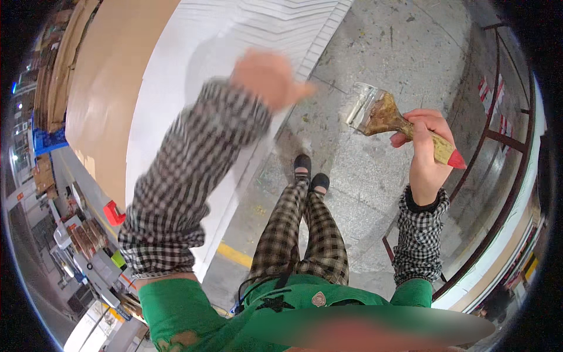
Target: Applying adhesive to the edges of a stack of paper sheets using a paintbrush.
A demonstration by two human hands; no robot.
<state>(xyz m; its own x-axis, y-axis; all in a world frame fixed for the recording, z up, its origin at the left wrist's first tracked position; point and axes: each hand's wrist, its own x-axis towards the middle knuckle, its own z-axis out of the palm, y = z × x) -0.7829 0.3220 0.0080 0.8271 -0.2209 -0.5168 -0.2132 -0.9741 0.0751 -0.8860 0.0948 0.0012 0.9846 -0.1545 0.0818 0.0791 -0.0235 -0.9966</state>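
My right hand [430, 144] is closed round the wooden handle of a wide paintbrush [384, 114]. The handle ends in a red tip, and whitish matter coats the metal band and bristles, which point left above the floor. Over the white sheets [193, 64] on my left hovers my left hand [267, 79], smeared by motion. Its thumb sticks out to the right; the other fingers cannot be made out. Whether it touches the sheets I cannot tell. Those sheets lie stacked with their edges fanned in ridges at the far end.
Brown board [111, 88] lies along the left of the white sheets. A red clamp-like piece [114, 213] sits at the near left. On the right a dark metal rail frame [507, 141] stands beside the speckled grey floor [375, 193]. A yellow line [234, 256] crosses the floor.
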